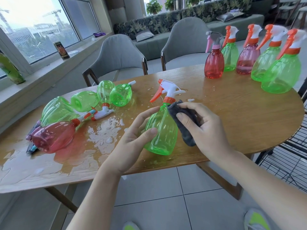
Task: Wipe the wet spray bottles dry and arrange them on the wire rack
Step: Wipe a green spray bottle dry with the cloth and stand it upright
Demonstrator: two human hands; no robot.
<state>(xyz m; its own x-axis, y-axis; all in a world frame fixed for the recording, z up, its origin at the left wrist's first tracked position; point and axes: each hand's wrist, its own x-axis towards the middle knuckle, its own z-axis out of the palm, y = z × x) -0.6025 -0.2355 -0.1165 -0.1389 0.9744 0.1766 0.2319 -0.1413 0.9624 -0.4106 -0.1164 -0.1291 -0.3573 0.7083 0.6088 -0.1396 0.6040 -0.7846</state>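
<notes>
Beside wet table (232,113): wire rack (285,156); behind, two chairs (116,53).

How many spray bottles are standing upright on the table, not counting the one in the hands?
5, in a row at the table's far right end: red bottle, green bottle, pink bottle, second green bottle, nearest green bottle. None looks hidden.

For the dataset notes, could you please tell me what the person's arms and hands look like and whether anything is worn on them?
Both arms are bare as far up as the head view shows, with no sleeves. The left hand and the right hand carry no gloves, and no rings, watch or bracelet can be seen. The fingernails are short and unpainted. No markings show on either forearm.
</notes>
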